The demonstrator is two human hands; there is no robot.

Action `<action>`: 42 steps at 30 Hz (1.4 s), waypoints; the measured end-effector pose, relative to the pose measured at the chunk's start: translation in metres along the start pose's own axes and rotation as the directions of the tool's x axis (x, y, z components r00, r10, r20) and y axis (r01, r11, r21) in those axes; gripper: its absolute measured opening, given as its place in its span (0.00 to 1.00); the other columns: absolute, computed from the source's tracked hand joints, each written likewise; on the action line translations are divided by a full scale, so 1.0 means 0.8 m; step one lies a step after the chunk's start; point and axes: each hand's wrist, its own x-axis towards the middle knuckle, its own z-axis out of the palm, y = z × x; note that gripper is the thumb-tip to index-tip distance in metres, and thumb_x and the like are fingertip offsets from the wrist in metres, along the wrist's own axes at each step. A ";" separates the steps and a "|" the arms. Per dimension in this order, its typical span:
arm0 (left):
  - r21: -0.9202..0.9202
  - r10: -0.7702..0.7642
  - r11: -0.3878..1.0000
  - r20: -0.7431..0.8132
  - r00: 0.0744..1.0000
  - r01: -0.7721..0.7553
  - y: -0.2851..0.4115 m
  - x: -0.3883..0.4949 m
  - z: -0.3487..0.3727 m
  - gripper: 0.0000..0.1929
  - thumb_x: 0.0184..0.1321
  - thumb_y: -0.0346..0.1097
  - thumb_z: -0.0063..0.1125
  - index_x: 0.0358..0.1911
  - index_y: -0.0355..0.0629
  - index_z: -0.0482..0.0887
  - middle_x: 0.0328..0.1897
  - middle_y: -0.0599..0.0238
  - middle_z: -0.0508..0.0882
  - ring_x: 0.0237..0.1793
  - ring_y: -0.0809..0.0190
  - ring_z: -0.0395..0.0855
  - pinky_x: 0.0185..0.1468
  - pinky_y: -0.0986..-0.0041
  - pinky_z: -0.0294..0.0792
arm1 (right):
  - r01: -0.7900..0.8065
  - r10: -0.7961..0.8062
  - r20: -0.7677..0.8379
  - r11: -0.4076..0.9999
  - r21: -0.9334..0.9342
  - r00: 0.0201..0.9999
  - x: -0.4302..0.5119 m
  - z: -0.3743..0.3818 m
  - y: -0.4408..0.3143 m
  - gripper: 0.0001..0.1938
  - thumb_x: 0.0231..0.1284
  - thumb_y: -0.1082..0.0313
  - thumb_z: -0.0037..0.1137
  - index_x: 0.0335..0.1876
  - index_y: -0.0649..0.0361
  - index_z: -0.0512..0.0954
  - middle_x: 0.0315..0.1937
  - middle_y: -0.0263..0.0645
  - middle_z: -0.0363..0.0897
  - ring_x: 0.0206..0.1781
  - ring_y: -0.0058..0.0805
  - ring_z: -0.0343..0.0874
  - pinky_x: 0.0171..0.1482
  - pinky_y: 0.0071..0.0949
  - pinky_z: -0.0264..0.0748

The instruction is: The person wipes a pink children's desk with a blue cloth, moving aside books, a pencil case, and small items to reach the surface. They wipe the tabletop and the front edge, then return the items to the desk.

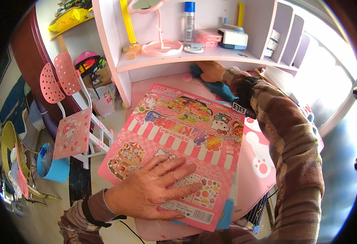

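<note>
My left hand point(158, 189) lies flat with spread fingers on a pink sticker book point(178, 134), which bears cartoon cats, food pictures and writing. Beneath the book, part of a blue book or sheet point(225, 215) shows at its lower right edge. My right hand point(210, 71) reaches under the shelf at the back of the pink desk point(146, 230) and holds a dark teal cloth point(219, 90), which trails over the desktop towards my wrist. Some of its fingers are hidden behind the shelf edge.
On the shelf point(227, 55) stand a blue-capped spray can point(189, 23), a pink mirror stand point(162, 48), pink boxes point(209, 36) and a white-and-blue device point(233, 38). White paper point(277, 79) lies at the back right. A pink chair point(73, 134) and a blue bin point(54, 169) stand left.
</note>
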 end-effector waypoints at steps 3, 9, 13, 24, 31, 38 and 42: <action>-0.014 0.001 1.000 0.005 1.000 -0.001 -0.002 0.000 0.001 0.34 0.52 0.59 0.69 0.65 0.59 0.80 0.73 0.55 0.72 0.70 0.45 0.71 0.68 0.50 0.62 | 0.156 -0.154 -0.034 0.911 0.382 0.987 0.012 -0.009 -0.017 0.29 0.51 0.60 0.67 0.59 0.67 0.78 0.52 0.54 0.83 0.57 0.47 0.81 0.61 0.36 0.76; -0.044 -0.015 0.999 0.018 1.000 0.016 -0.001 0.000 0.000 0.35 0.54 0.58 0.67 0.66 0.58 0.77 0.74 0.54 0.70 0.71 0.46 0.69 0.71 0.50 0.58 | -0.118 0.101 0.065 0.924 0.363 0.993 0.035 -0.013 -0.039 0.32 0.59 0.48 0.65 0.63 0.61 0.74 0.54 0.47 0.82 0.57 0.39 0.80 0.61 0.33 0.75; -0.081 -0.002 0.997 0.042 0.999 0.005 -0.003 0.000 -0.001 0.35 0.55 0.56 0.67 0.67 0.56 0.76 0.75 0.51 0.69 0.73 0.45 0.67 0.73 0.49 0.56 | -0.098 0.057 0.136 0.944 0.315 0.989 0.038 -0.023 -0.043 0.30 0.57 0.51 0.64 0.62 0.62 0.74 0.54 0.51 0.81 0.58 0.43 0.80 0.62 0.36 0.74; -0.010 -0.031 0.999 0.124 0.992 0.032 -0.002 0.012 -0.008 0.35 0.49 0.59 0.69 0.64 0.60 0.81 0.72 0.55 0.74 0.68 0.47 0.73 0.67 0.51 0.62 | 0.450 -0.434 -0.130 0.811 0.373 0.891 0.104 0.031 -0.101 0.23 0.58 0.55 0.64 0.59 0.51 0.78 0.50 0.46 0.83 0.54 0.43 0.81 0.58 0.37 0.76; 0.032 -0.058 0.998 0.124 0.991 0.054 0.004 0.015 -0.008 0.32 0.50 0.60 0.69 0.61 0.60 0.84 0.71 0.55 0.74 0.69 0.46 0.72 0.68 0.51 0.61 | 0.268 -0.262 -0.062 0.952 0.146 0.963 0.044 0.035 -0.004 0.25 0.60 0.55 0.62 0.63 0.51 0.76 0.60 0.50 0.78 0.63 0.47 0.77 0.66 0.40 0.71; -0.011 -0.054 0.998 0.047 0.997 0.054 0.001 0.011 -0.004 0.32 0.51 0.60 0.70 0.61 0.59 0.84 0.72 0.55 0.73 0.71 0.47 0.70 0.70 0.51 0.61 | -0.032 0.026 -0.061 0.994 -0.102 0.998 -0.050 0.040 0.147 0.26 0.49 0.66 0.65 0.59 0.60 0.78 0.54 0.53 0.80 0.59 0.52 0.78 0.62 0.43 0.75; -0.018 -0.074 0.997 0.020 0.997 0.074 0.003 0.013 0.000 0.33 0.50 0.57 0.72 0.61 0.59 0.84 0.72 0.55 0.73 0.70 0.45 0.70 0.71 0.50 0.60 | -0.366 0.408 0.135 0.894 -0.259 0.903 -0.069 0.037 0.159 0.22 0.51 0.64 0.64 0.52 0.67 0.80 0.51 0.56 0.82 0.55 0.56 0.81 0.55 0.46 0.80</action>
